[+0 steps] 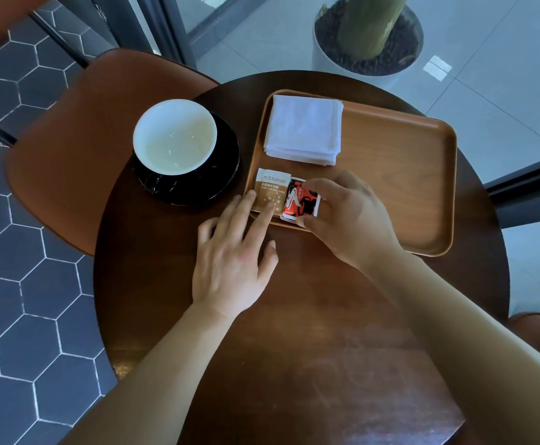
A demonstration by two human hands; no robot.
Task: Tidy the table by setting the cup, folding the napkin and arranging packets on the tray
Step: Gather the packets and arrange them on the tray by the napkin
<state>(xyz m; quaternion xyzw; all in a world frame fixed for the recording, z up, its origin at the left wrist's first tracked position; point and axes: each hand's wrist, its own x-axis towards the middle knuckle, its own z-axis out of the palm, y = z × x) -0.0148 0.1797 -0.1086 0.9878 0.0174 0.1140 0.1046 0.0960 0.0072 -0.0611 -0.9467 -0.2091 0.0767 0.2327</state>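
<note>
I judge it nearly done. Cup sits on its saucer beyond my left hand, and the folded napkin lies on the tray beyond my right hand. Flat left fingers press the brown sugar packet while the right pinches the red packet beside it.

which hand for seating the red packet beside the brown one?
Right. The right hand pinches the red packet at the tray corner. The left hand only rests straight fingers on the brown packet.
</note>
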